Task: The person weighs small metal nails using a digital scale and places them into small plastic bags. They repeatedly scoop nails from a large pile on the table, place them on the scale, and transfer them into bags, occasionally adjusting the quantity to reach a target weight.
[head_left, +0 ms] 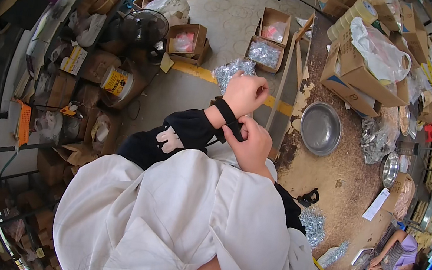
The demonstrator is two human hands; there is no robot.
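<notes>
My left hand (244, 94) is held out in front of my body, its fingers curled into a loose fist with nothing seen in them. A black wrist strap (225, 112) goes around my left wrist, just past the cuff of the black sleeve (190, 126) with a light animal-shaped patch. My right hand (252, 149) is just below, its thumb and finger pinching the strap's loose end against the inner side of the wrist. Part of the strap is hidden behind the right fingers.
To the right is a worn brown table (303, 174) bearing a metal bowl (320, 128), small metal parts (313, 227) and a black clip-like object (308, 197). Boxes of bagged parts (264, 54) and a fan (144, 28) stand ahead. Shelves line the left; another person (396, 254) sits far right.
</notes>
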